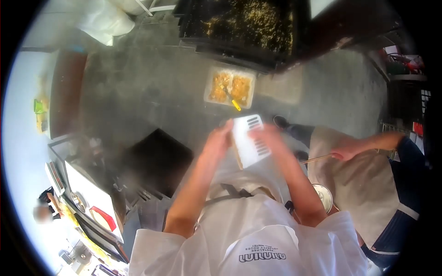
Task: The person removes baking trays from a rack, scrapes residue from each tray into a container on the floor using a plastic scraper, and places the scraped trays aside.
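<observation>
A flat white rectangular piece [245, 145] with rows of dark slots along one side is held up in front of my chest. Its exact kind cannot be made out. My left hand [218, 138] is closed on its left edge, thumb side toward the top corner. Over the slotted right side lies my right hand [267, 135], smeared by motion, so its fingers do not show clearly. Just beyond the piece, a pale tray [207, 95] with two portions of orange-yellow food sits low down. A yellow-handled brush-like tool [236, 105] rests across it.
A large dark tray or bed with yellowish grains [258, 23] stands at the far side. To my right, another person in a beige apron [350, 179] holds a thin stick [318, 158]. A dark square surface [159, 156] lies at left, near a cluttered counter [87, 193].
</observation>
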A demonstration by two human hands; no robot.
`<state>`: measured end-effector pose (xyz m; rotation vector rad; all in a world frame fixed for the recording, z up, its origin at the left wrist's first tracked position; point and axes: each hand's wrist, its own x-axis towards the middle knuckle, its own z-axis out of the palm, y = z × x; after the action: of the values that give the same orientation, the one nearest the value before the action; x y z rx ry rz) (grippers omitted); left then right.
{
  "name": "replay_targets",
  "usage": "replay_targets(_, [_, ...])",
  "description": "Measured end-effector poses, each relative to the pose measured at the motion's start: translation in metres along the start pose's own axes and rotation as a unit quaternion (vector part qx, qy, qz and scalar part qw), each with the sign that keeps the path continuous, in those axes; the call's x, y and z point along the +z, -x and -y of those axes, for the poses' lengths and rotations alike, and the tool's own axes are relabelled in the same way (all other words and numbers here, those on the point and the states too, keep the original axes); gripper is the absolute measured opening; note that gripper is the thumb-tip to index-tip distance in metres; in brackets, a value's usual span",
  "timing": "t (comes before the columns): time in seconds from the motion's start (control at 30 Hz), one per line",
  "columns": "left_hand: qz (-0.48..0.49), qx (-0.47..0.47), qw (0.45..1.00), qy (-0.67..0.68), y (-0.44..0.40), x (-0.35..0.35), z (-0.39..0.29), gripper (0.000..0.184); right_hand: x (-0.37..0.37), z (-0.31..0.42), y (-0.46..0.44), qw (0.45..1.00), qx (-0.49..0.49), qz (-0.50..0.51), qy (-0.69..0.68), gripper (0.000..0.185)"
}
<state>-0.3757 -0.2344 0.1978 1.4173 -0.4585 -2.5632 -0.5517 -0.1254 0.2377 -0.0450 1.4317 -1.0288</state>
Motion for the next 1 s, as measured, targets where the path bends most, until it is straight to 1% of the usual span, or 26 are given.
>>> replay_targets(0.1, [0.037,-0.025,0.999,0.009,-0.018,0.005,-0.01,0.052,-0.006,0.012,-0.023,0.999,-0.003,-0.03,0.015,0.021])
replay_targets(0.27, [0.089,-0.099,0.991,-0.021,-0.03,0.005,-0.016,0.055,-0.009,0.033,-0.029,0.997,-0.001,-0.06,-0.039,0.02])
replay_targets(0.33, [0.105,-0.116,0.987,-0.03,-0.03,0.015,-0.019,0.056,-0.012,0.044,-0.031,0.996,0.001,-0.073,-0.048,0.019])
replay_targets(0.43, [0.157,-0.15,0.976,-0.02,-0.016,0.031,-0.033,0.056,-0.013,0.061,-0.027,0.995,-0.012,-0.084,-0.049,0.018])
replay_targets(0.53, [0.198,-0.151,0.969,-0.006,-0.012,0.036,-0.035,0.058,-0.008,0.086,-0.022,0.995,-0.034,-0.089,-0.026,0.017])
replay_targets(0.63, [0.218,-0.169,0.96,-0.055,-0.003,0.044,-0.052,0.058,-0.017,0.107,-0.03,0.997,-0.047,-0.053,0.02,0.027])
replay_targets(0.73, [0.234,-0.178,0.952,-0.084,0.001,0.057,-0.065,0.054,-0.009,0.137,-0.028,0.994,-0.076,-0.072,0.011,0.018])
replay_targets(0.87, [0.203,-0.149,0.959,-0.129,0.006,0.075,-0.079,0.046,-0.005,0.176,-0.035,0.989,-0.115,-0.083,0.028,0.018])
replay_targets(0.9, [0.195,-0.139,0.962,-0.131,0.005,0.076,-0.076,0.045,-0.009,0.179,-0.045,0.984,-0.131,-0.118,0.014,0.018])
replay_targets(0.93, [0.185,-0.128,0.965,-0.132,0.002,0.077,-0.073,0.043,-0.012,0.193,-0.05,0.981,-0.166,-0.103,0.012,0.018])
replay_targets(1.0, [0.129,-0.066,0.984,-0.106,-0.025,0.062,-0.053,0.044,-0.017,0.226,-0.046,0.978,-0.176,-0.099,0.045,0.029])
